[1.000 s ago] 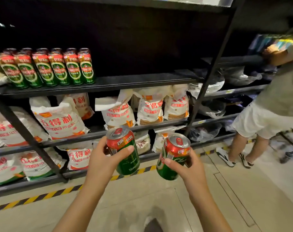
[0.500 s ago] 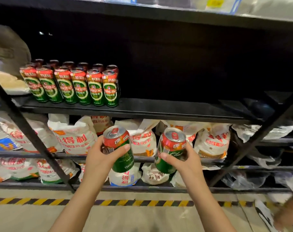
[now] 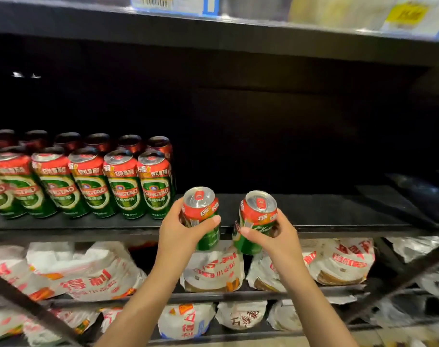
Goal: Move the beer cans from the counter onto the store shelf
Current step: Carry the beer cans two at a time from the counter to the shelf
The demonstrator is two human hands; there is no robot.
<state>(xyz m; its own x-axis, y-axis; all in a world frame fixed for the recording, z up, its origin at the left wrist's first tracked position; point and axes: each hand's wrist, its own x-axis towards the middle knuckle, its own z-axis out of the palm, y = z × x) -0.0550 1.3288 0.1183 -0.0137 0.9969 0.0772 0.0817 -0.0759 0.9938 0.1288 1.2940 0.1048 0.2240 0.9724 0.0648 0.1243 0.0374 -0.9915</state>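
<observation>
My left hand [image 3: 182,231] grips a red-and-green beer can [image 3: 201,209], tilted slightly, just in front of the black shelf's [image 3: 326,214] front edge. My right hand [image 3: 273,240] grips a second beer can [image 3: 257,216], also tilted, a little to the right. Both cans overlap the shelf lip and hang partly below it. On the shelf's left part stand two rows of several matching beer cans [image 3: 153,184]; the nearest one is just left of my left hand's can.
The shelf to the right of the standing cans is bare and dark. Below it, white flour bags [image 3: 93,274] with red print fill the lower shelves. A slanted black frame bar [image 3: 401,279] crosses at lower right. Price tags [image 3: 404,15] hang on the shelf above.
I have come closer to the shelf and both hands have lifted their cans from the flour-bag level up to the beer shelf's front edge. The other person is out of view.
</observation>
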